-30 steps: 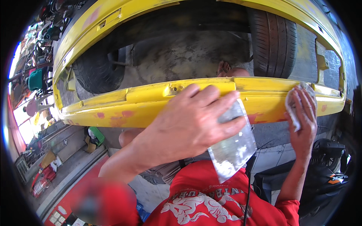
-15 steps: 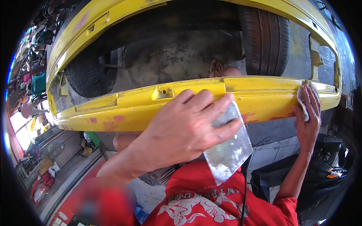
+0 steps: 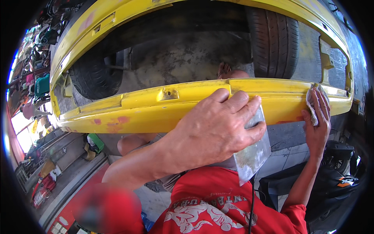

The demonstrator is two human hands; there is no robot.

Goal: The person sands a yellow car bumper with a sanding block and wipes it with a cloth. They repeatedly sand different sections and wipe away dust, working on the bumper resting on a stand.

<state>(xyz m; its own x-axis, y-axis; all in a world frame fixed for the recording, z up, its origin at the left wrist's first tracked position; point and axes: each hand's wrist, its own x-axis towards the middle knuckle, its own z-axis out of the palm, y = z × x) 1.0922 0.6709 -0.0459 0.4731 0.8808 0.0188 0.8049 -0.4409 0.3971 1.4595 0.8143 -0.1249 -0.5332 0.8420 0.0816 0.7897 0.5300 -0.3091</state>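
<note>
A long yellow car bumper [image 3: 150,111] with reddish patches spans the view in front of me. My left hand [image 3: 222,124] lies over its near strip, right of the middle, and grips a thin, flat grey sheet [image 3: 253,156] smeared with whitish stuff. The sheet slants down toward my red shirt; part of it is hidden behind the fingers. Whether the left fingertips touch the bumper I cannot tell. At the bumper's right end my right hand [image 3: 318,117] presses a folded pale cloth [image 3: 311,103] against the yellow surface.
Two dark tires [image 3: 274,43] show beyond the near strip, inside the bumper's outline. A black motorcycle [image 3: 331,179] stands at the lower right. A black cord [image 3: 252,202] hangs over my shirt. Clutter and a green item [image 3: 95,142] lie at the left.
My left hand has shifted right along the bumper, carrying the grey sheet with it. My right hand and the cloth stay almost where they were.
</note>
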